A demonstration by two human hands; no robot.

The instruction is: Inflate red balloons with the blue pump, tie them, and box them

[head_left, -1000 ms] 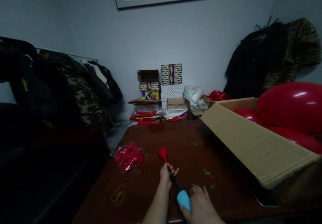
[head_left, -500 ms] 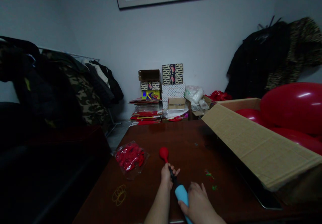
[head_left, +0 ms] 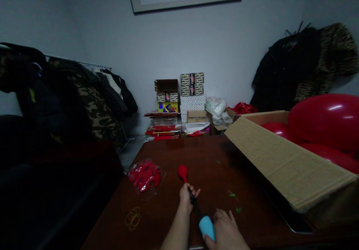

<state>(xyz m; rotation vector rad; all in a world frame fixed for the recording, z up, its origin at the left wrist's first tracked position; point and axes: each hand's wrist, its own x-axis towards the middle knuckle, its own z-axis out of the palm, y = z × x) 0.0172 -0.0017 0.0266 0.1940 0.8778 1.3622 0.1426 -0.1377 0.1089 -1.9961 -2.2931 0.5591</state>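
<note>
A small, slightly swollen red balloon [head_left: 183, 171] sits on the nozzle end of a hand balloon pump [head_left: 206, 227]. The pump has a light blue barrel and a black front part. My left hand [head_left: 186, 197] is closed round the balloon's neck and the pump's black nozzle, some fingertips sticking out to the right. Further back, my right hand [head_left: 224, 227] grips the blue barrel from the right side, its thumb across it. A length of black shaft shows between the two hands. The barrel's rear end is hidden or out of view.
On the brown table [head_left: 168, 220] lie a clear bag of red balloons [head_left: 145, 175], yellow rubber bands [head_left: 132, 218] and small green scraps [head_left: 238, 210]. A cardboard box [head_left: 286, 160] with large red balloons [head_left: 328, 121] stands at right, beside a dark flat device [head_left: 291, 216].
My right hand has drawn the blue barrel back towards me, so more black shaft shows. My left hand stays at the balloon's neck. The balloon looks about the same size.
</note>
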